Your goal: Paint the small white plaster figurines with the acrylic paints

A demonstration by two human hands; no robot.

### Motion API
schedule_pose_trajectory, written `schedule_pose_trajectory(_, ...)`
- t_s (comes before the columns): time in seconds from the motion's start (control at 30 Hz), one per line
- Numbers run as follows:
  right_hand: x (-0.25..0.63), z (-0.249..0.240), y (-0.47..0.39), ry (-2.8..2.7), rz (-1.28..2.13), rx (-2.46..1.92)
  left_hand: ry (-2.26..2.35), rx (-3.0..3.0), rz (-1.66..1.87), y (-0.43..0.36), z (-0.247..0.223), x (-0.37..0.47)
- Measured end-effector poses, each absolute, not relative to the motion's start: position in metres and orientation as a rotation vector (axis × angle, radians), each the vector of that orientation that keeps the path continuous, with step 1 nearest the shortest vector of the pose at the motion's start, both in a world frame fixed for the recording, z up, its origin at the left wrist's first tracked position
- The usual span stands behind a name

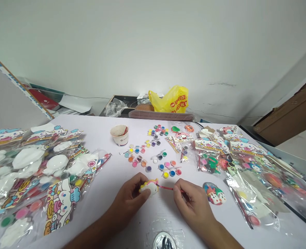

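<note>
One white surface (pixel 96 197) is extending below. Left of the figurine (pixel 153 186), the left hand (pixel 129 199) is pinching its edge, fingers nearly closed; right of it, the right hand (pixel 193 200), fingers curled, is gripping a red brush (pixel 166 188) against it.

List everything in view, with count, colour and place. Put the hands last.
Wall: one, pale, behind
Table: one, white
Cup: one, whitish, table's far side
Paint pots: many, mixed colours, mid-table
Packets: many, clear with colourful cards, left and right
Painted piece: one, multicoloured, right of the hands
Round object: one, silvery, near edge
Bag: one, yellow, beyond table
Folder: one, red, far left
Figure: one, white, yellow and pink, left hand
Brush: one, red, right hand
</note>
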State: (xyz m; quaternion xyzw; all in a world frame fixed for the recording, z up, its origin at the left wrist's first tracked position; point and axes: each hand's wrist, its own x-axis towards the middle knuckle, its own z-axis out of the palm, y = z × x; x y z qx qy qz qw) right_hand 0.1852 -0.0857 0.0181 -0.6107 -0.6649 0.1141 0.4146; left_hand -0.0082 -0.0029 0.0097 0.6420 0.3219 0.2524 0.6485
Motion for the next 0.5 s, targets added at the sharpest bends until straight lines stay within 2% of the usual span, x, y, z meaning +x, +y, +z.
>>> schedule_pose_trajectory(0.5, 0.1813, 0.0150, -0.0869, -1.669, 0.369, -1.505, 0.687, 1.367, 0.575, -0.0026, 0.0065, -0.0091)
